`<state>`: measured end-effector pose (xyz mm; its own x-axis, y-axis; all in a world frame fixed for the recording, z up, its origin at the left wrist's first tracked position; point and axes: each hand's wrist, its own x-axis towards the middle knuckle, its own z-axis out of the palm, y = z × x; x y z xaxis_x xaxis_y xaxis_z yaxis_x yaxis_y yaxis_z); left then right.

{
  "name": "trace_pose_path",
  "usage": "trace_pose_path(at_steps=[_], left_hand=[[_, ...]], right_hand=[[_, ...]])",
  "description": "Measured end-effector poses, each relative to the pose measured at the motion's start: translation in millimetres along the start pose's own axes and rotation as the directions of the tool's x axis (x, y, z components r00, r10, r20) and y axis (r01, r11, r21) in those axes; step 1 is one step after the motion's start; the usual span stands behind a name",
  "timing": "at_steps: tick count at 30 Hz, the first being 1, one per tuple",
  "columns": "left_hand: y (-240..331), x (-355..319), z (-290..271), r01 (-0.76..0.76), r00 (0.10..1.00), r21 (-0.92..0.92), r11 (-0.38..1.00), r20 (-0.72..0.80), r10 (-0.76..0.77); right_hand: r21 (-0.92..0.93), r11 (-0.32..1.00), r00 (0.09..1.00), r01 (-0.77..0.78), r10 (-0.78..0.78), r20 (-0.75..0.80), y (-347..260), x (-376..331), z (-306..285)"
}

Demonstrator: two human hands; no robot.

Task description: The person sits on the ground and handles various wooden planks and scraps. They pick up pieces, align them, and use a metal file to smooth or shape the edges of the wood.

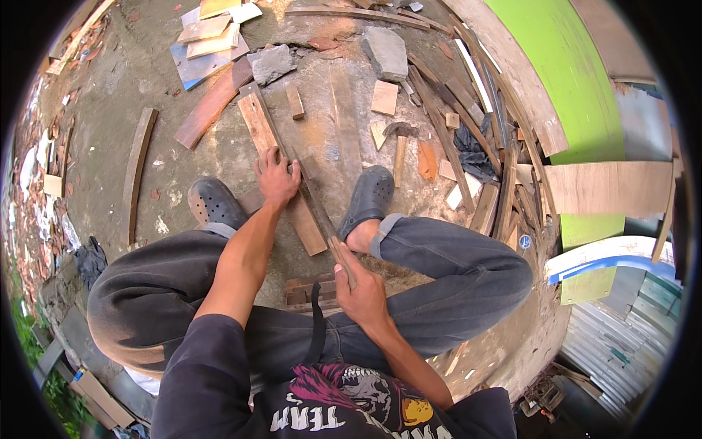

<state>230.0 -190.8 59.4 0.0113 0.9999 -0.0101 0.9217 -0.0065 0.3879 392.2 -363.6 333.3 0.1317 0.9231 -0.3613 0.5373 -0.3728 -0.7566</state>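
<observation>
Sawing looks to be the step in hand: the person squats over a long wooden plank that lies on the concrete ground between two dark clogs. The left hand presses flat on the plank, fingers spread, pinning it near its middle. The right hand is closed around the handle of a hand saw, whose thin blade runs up alongside the plank's right edge, past the left fingers.

As a judgement, the next move calls for a steady stroke along the cut line with the plank kept from shifting, and the left fingertips kept off the blade, which they nearly touch.

Room is tight. The right clog sits just beside the blade, the left clog near the plank's other edge. A hammer lies close beyond the right foot, and a heap of wood scraps crowds the ground's right side.
</observation>
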Motion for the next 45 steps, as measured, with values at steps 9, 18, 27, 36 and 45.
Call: trace_pose_path(at_steps=[9,18,27,36,45], left_hand=[[5,2,-10,-0.003,1.0,0.019,1.0,0.022,0.003],[1,1,-6,-0.032,0.999,0.048,0.998,0.035,0.03],[4,2,-5,-0.02,0.998,0.049,0.999,0.053,0.017],[7,4,-8,-0.003,0.996,0.064,0.998,0.086,-0.003],[8,6,-9,0.001,0.997,0.03,1.0,0.083,-0.003]], right_hand=[[0.026,0.999,0.999,-0.037,0.037,0.014,1,21,-3],[0.063,0.998,1.0,-0.016,0.018,-0.023,15,42,12],[0.0,0.999,0.999,-0.032,0.032,-0.029,15,50,17],[0.004,0.998,0.998,-0.057,0.057,-0.022,22,58,24],[0.003,0.998,0.998,-0.055,0.055,-0.011,16,70,31]])
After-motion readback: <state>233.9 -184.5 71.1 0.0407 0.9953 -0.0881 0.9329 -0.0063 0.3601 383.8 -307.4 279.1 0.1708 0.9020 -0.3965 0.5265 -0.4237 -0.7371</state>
